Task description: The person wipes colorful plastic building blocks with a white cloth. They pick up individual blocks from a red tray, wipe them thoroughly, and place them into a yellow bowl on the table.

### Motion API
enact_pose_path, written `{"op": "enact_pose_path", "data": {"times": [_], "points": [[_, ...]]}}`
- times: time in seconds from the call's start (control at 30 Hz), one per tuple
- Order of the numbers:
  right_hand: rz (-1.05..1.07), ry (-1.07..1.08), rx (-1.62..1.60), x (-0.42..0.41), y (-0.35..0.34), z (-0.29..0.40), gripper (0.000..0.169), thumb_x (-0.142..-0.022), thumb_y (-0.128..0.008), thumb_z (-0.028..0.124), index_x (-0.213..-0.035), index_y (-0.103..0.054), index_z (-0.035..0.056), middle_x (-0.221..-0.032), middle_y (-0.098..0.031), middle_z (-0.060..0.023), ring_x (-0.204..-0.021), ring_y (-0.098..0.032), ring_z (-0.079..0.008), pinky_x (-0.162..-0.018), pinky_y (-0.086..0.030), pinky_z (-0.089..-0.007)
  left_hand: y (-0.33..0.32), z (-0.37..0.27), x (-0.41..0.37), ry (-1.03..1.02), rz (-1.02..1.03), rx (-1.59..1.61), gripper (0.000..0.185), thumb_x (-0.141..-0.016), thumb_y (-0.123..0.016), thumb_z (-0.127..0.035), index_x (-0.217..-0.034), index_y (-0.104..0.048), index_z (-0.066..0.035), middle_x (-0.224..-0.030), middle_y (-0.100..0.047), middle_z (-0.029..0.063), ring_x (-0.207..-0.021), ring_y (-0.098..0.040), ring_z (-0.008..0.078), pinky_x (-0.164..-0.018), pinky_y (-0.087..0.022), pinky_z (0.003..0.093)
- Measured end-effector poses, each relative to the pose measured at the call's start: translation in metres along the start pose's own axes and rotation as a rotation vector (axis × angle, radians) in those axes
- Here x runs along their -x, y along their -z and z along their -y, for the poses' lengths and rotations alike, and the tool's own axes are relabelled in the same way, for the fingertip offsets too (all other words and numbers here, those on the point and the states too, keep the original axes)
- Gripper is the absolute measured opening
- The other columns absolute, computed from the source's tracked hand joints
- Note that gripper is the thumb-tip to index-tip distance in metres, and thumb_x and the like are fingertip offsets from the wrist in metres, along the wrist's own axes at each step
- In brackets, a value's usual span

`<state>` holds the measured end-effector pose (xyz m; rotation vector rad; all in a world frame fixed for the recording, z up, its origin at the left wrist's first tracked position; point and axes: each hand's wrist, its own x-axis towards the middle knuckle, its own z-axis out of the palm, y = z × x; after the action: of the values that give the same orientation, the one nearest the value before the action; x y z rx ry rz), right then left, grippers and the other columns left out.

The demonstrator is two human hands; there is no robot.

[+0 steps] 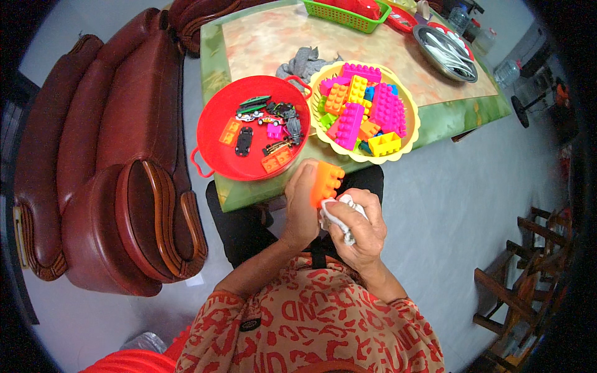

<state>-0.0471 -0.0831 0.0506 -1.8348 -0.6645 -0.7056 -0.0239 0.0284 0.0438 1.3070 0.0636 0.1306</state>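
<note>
Above my lap, my left hand (301,205) grips an orange plastic building block (326,182) with its studs facing right. My right hand (361,226) pinches a crumpled white cloth (340,217) against the block's lower end. Beyond my left hand sits a red round basin (219,161) with two handles, holding toy cars (244,141), orange blocks (230,132) and a small pink block. To its right is a yellow scalloped basket (410,126) full of pink, yellow, orange, green and blue blocks.
Behind the basin and basket lies a grey cloth (305,65) on the green-edged table (475,105). A green basket (347,16) and a metal bowl of spoons (445,53) stand farther back. A brown leather sofa (135,93) is at left, wooden stools (513,293) at right.
</note>
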Motion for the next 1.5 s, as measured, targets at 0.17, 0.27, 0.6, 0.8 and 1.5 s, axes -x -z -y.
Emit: {"op": "enact_pose_path", "data": {"times": [0.17,0.27,0.6,0.8,1.5], "points": [[-0.027,0.020,0.123,-0.006,-0.003,-0.011,0.032,-0.063,-0.071,-0.006,-0.094,-0.066,0.0007,-0.093,-0.055,-0.0177,-0.078,-0.058,-0.0293,-0.065,-0.050,-0.0351,0.004,0.014,0.004,-0.041,0.095,0.054,0.030,-0.088,-0.039,-0.024,-0.099,-0.054,0.000,-0.092,-0.053,0.0060,-0.082,-0.054,0.0142,-0.072,-0.044,0.0259],[-0.065,-0.074,0.143,-0.010,-0.002,-0.019,0.032,-0.064,-0.071,-0.005,-0.095,-0.066,0.0023,-0.094,-0.055,-0.0173,-0.078,-0.059,-0.0297,-0.066,-0.050,-0.0350,0.004,0.016,0.007,0.033,0.117,0.169,0.033,-0.085,-0.041,-0.025,-0.102,-0.052,0.001,-0.093,-0.052,0.0059,-0.084,-0.053,0.0137,-0.076,-0.044,0.0262],[0.059,-0.177,0.030,-0.012,0.007,-0.027,0.034,-0.069,-0.069,-0.007,-0.102,-0.065,0.0010,-0.097,-0.054,-0.0157,-0.079,-0.059,-0.0269,-0.068,-0.049,-0.0327,0.011,0.018,0.005,-0.011,0.246,-0.057,0.039,-0.073,-0.054,0.005,-0.109,-0.042,-0.002,-0.100,-0.045,0.0062,-0.090,-0.049,0.0143,-0.082,-0.041,0.0270],[0.181,-0.056,-0.003,-0.008,0.016,-0.022,0.035,-0.063,-0.071,-0.006,-0.097,-0.066,0.0016,-0.096,-0.057,-0.0179,-0.082,-0.061,-0.0296,-0.070,-0.052,-0.0345,0.015,0.020,0.004,-0.195,0.353,-0.352,0.047,-0.069,-0.062,0.005,-0.111,-0.041,-0.001,-0.103,-0.044,0.0131,-0.098,-0.049,0.0242,-0.087,-0.041,0.0314],[0.357,-0.069,-0.052,-0.009,0.023,-0.034,0.036,-0.065,-0.068,-0.007,-0.101,-0.064,0.0005,-0.099,-0.055,-0.0186,-0.087,-0.060,-0.0319,-0.070,-0.051,-0.0368,0.022,0.030,0.001,-0.236,0.425,-0.493,0.054,-0.067,-0.068,0.003,-0.115,-0.043,-0.003,-0.104,-0.047,0.0081,-0.099,-0.050,0.0165,-0.086,-0.042,0.0288]]}}
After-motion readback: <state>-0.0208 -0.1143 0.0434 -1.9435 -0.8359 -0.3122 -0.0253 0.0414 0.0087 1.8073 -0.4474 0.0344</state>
